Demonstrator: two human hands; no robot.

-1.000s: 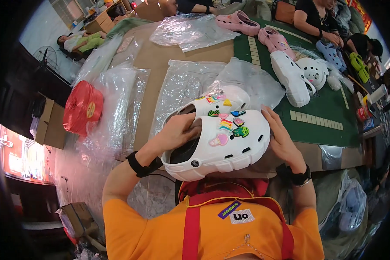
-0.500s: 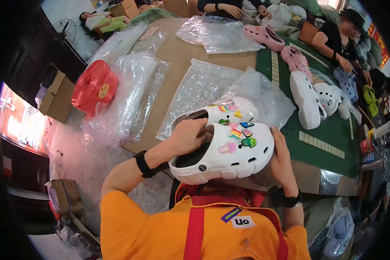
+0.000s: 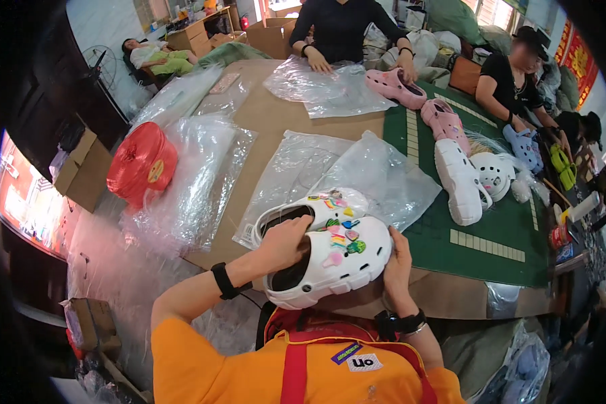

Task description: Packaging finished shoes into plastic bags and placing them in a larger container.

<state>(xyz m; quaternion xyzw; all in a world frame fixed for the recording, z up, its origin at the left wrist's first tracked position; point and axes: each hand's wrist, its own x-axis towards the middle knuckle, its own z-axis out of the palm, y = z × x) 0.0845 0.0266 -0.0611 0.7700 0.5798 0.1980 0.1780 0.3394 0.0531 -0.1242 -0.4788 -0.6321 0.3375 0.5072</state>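
two white foam clogs dotted with small coloured charms sit at the near edge of the brown cardboard-covered table (image 3: 276,121), pressed side by side. the nearer white clog (image 3: 330,266) is gripped between both hands: the left hand (image 3: 286,242) curls over its heel opening with the fingers tucked inside, and the right hand (image 3: 397,259) lies flat against its toe end, fingers wrapped round the rounded front. the farther white clog (image 3: 310,212) touches the nearer one along its far side and rests partly on a clear plastic bag (image 3: 296,168) spread on the table. each wrist carries a black band.

just beyond, a second crumpled clear plastic bag (image 3: 384,175) lies against the green cutting mat (image 3: 491,229) that covers the right part of the table. on that mat, well to the right of the hands, stand a plain white clog (image 3: 458,182) and a white clog with a face design (image 3: 495,175); farther off are two pink clogs (image 3: 417,101).

to the left, near the table's left edge, a red spool of plastic twine (image 3: 141,161) sits on a heap of clear plastic sheeting (image 3: 195,182). at the far end, another person's hands (image 3: 316,64) press on a clear bag.
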